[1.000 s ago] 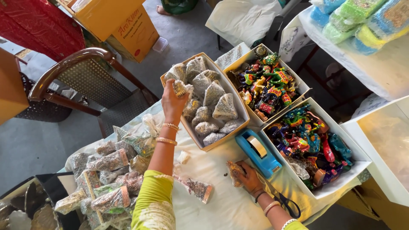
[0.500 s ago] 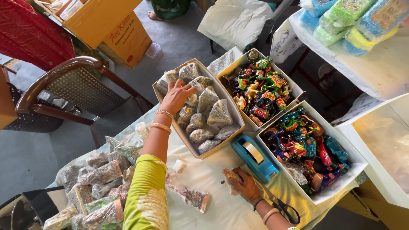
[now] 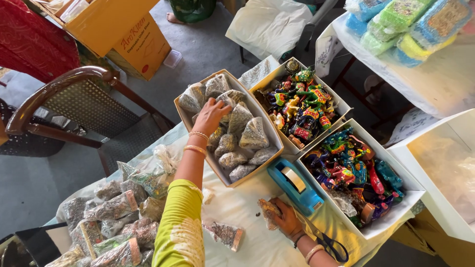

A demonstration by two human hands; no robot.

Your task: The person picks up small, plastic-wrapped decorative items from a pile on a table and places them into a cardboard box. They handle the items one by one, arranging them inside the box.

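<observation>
Left hand: our left hand (image 3: 212,114) reaches into the cardboard box (image 3: 223,175), fingers curled loosely over the clear packets (image 3: 247,133); whether it grips one we cannot tell.
Right hand: our right hand (image 3: 286,221) rests on the white tablecloth (image 3: 247,207), fingers closed around a small packet (image 3: 269,211), just beside the blue tape dispenser (image 3: 295,185).
Nearby: scissors (image 3: 330,244) by the wrist; two boxes of painted figurines (image 3: 341,163).
Risk: we judge the heaped packets could slide out, and our wrist could knock the scissors off the edge.
</observation>
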